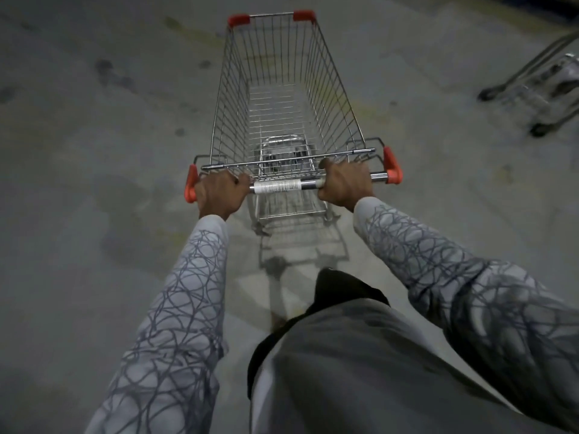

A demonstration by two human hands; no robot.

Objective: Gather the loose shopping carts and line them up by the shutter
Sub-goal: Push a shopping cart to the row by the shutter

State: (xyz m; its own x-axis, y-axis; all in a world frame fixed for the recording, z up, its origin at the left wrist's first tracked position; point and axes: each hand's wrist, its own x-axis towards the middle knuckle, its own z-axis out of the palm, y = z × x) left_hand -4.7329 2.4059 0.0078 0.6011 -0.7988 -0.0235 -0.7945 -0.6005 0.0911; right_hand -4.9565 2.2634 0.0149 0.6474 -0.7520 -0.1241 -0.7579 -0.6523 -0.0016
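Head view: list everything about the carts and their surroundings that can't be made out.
Second cart: head view, cut off by the right edge and blurred; only its lower frame and wheels show.
Pushed cart: front wheels hidden under its basket.
Handle label: print too small and blurred to read.
Shutter: outside the frame entirely.
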